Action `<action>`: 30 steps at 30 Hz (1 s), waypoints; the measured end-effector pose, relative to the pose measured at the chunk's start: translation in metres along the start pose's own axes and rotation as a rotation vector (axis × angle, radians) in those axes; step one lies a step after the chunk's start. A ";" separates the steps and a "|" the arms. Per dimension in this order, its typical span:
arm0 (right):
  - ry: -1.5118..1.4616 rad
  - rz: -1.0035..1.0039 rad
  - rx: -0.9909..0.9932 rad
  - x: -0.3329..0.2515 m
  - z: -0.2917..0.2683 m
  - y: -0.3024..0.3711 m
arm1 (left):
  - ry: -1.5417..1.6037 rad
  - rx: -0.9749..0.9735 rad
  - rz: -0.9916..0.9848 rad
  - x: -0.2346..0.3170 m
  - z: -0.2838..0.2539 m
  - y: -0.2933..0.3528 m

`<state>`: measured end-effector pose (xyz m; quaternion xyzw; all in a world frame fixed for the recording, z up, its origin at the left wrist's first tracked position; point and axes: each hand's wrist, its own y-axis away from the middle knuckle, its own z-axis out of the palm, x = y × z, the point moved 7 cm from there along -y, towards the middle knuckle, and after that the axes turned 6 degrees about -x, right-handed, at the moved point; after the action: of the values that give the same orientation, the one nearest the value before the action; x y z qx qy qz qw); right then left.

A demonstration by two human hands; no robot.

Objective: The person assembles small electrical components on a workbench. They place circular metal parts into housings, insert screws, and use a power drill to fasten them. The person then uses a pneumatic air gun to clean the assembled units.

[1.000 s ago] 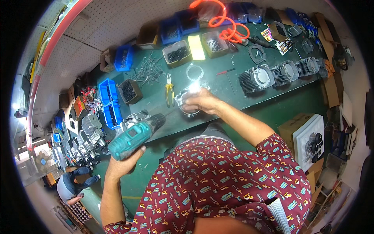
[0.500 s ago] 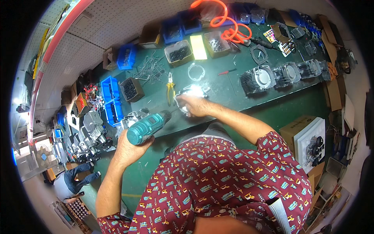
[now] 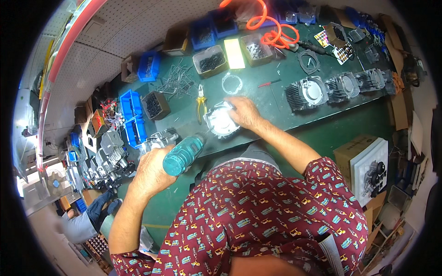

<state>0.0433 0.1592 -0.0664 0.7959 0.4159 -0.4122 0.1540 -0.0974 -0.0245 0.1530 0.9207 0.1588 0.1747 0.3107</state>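
Observation:
My left hand (image 3: 153,169) is closed round the handle of a teal power drill (image 3: 183,156). The drill points up and right, and its tip comes close to the near left edge of a bright round metal housing (image 3: 222,122) on the bench. My right hand (image 3: 245,112) grips the far right edge of this housing, with the fingertips bent over its rim. Glare hides detail on the housing. Yellow-handled pliers (image 3: 201,103) lie just left of it, and a thin ring-shaped gasket (image 3: 231,84) lies beyond it.
Finned metal cylinders (image 3: 307,93) stand in a row at the right. A red-handled T-shaped tool (image 3: 269,84) lies beyond my right hand. Parts bins (image 3: 210,61) line the back, with a coiled orange hose (image 3: 278,37). Another person (image 3: 87,225) is at far left.
My right hand has shifted right, from over the housing to its edge, uncovering its face. The drill has moved slightly right and nearer me. The other person has changed posture.

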 end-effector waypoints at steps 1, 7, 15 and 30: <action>-0.028 0.002 -0.004 0.002 -0.001 0.000 | 0.005 -0.009 -0.009 0.003 -0.002 -0.003; -0.087 -0.033 0.045 -0.008 0.008 -0.004 | -0.005 -0.028 -0.019 0.000 -0.019 -0.010; -0.058 -0.031 0.042 0.001 0.008 -0.001 | 0.120 -0.042 -0.067 0.005 -0.005 -0.014; 0.062 -0.082 -0.026 0.015 -0.039 -0.106 | 0.801 0.296 -0.132 -0.003 0.024 0.027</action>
<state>-0.0147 0.2547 -0.0442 0.7885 0.4582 -0.3878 0.1340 -0.0850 -0.0587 0.1520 0.8026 0.3488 0.4736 0.0997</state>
